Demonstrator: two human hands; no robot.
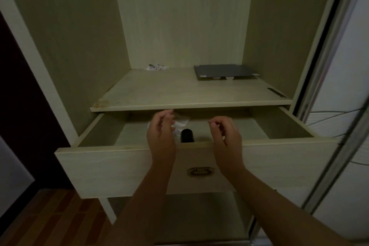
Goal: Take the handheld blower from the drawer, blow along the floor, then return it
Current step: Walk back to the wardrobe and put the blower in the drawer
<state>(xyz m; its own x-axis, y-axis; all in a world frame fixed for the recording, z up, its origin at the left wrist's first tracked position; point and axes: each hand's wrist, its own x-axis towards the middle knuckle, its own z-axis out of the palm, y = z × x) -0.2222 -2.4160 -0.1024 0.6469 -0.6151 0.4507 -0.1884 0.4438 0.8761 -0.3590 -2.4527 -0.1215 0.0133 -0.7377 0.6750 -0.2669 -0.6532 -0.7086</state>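
Note:
The pale wooden drawer (111,168) of a wardrobe stands pulled out, with a brass handle (201,171) on its front. Inside, just behind the front panel, a black rounded object (187,136) shows, most likely the handheld blower; its lower part is hidden by the panel. My left hand (161,136) hovers over the drawer just left of it, fingers loosely curled and apart, holding nothing. My right hand (226,136) hovers to its right in the same loose pose, also with nothing in it. White crumpled paper (182,123) lies behind the black object.
A shelf (179,94) sits directly above the drawer, carrying a dark flat laptop-like slab (223,71) at the back right and a small patterned packet (156,67). A sliding door frame (327,86) and cables (335,115) stand at the right. Wooden floor (52,215) lies lower left.

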